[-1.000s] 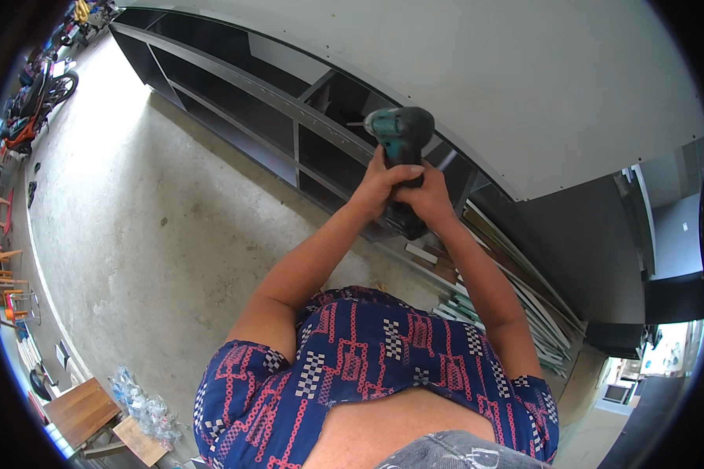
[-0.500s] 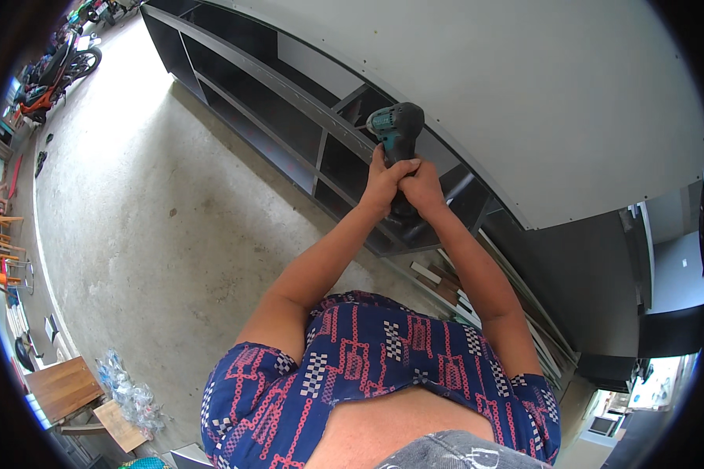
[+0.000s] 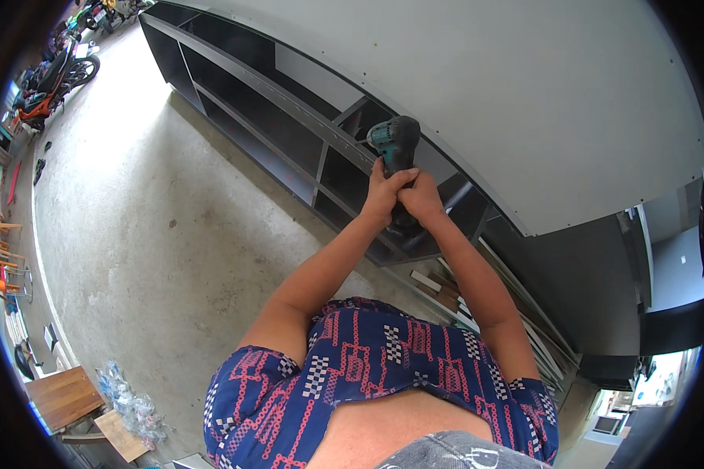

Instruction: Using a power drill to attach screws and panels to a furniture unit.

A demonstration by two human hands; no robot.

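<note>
Currently listed: cordless drill [image 3: 393, 143], teal and black — aimed into the dark shelf unit [image 3: 289, 133] below the pale panel [image 3: 524, 102]. I wrap my left hand [image 3: 381, 194] and right hand [image 3: 422, 199] together around its handle. Likely hefty, rigid — best gripped at the handle.

A teal-and-black cordless drill [image 3: 394, 144] is showing against the dark grey cabinet frame [image 3: 289, 117] — above it a pale grey panel [image 3: 524, 86], below it a navy shirt [image 3: 352, 375] patterned red and white.
</note>
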